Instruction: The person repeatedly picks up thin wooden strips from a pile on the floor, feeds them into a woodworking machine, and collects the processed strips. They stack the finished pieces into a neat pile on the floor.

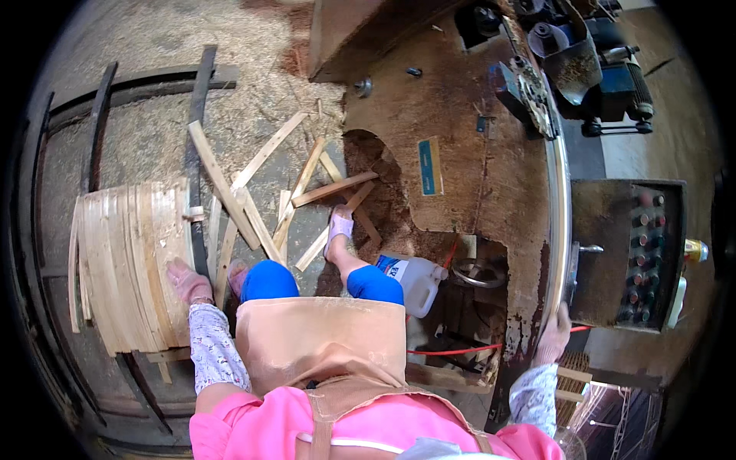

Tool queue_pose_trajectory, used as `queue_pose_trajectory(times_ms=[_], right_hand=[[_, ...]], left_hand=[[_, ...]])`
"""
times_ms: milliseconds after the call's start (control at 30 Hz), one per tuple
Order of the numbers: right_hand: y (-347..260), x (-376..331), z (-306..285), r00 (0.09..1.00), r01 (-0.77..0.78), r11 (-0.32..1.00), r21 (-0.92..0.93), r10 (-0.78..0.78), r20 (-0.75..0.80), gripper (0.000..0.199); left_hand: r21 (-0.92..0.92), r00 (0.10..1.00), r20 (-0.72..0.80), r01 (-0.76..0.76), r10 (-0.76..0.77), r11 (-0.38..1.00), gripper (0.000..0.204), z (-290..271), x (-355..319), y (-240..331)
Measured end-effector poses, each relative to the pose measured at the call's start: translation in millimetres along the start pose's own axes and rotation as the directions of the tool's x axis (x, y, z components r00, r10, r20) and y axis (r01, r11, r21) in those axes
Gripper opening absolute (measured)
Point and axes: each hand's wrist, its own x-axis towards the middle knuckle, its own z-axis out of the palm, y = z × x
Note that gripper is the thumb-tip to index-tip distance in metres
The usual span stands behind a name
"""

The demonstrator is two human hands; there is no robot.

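Note:
At the left, my left hand (pixel 189 282), in a pinkish glove, lies against the right side of a stack of pale wooden slats (pixel 126 261). Its fingers reach out over the wood and look loosely spread. Far to the right, my right hand (pixel 552 339), also gloved, is closed at the near end of a long, pale wooden strip (pixel 559 253). That strip runs along the edge of a brown, dust-covered machine (pixel 468 169) toward its blue-and-black head (pixel 521 88). The fingertips of my right hand are partly hidden.
Loose wooden offcuts (pixel 261 153) lie across the sawdust-covered floor around my feet. Dark metal racks (pixel 100 130) stand at the left. By my right knee is a translucent plastic jug (pixel 418 284), near a handwheel (pixel 479 272) and a red hose (pixel 452 352). A control box (pixel 629 253) sits at the right.

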Motion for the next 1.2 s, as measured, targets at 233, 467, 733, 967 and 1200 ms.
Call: queue_pose_trajectory(times_ms=[233, 467, 733, 967, 1200], right_hand=[[-84, 126, 79, 0.996, 0.079, 0.912, 0.402, -0.086, 0.001, 0.047], [-223, 71, 110, 0.759, 0.567, 0.735, 0.371, -0.641, 0.110, 0.049], [-207, -16, 69, 0.869, 0.335, 0.690, 0.642, -0.490, 0.073, 0.078], [41, -60, -42, 0.979, 0.118, 0.969, 0.218, -0.150, 0.139, 0.061], [-64, 103, 67, 0.945, 0.326, 0.840, 0.434, -0.273, -0.180, 0.055]], left_hand=[[-0.464, 0.988, -0.056, -0.156, 0.147, 0.872, 0.067, -105, -8, 15], [-0.854, 0.826, -0.389, -0.489, 0.408, 0.176, 0.025, -298, -82, 237], [-0.885, 0.469, -0.465, -0.241, 0.751, -0.398, 0.080, -415, -347, 402], [-0.957, 0.794, -0.043, -0.207, 0.606, 0.203, 0.079, -226, -166, 330], [-0.656, 0.961, 0.082, -0.148, 0.264, 0.740, 0.065, -81, -37, 147]])
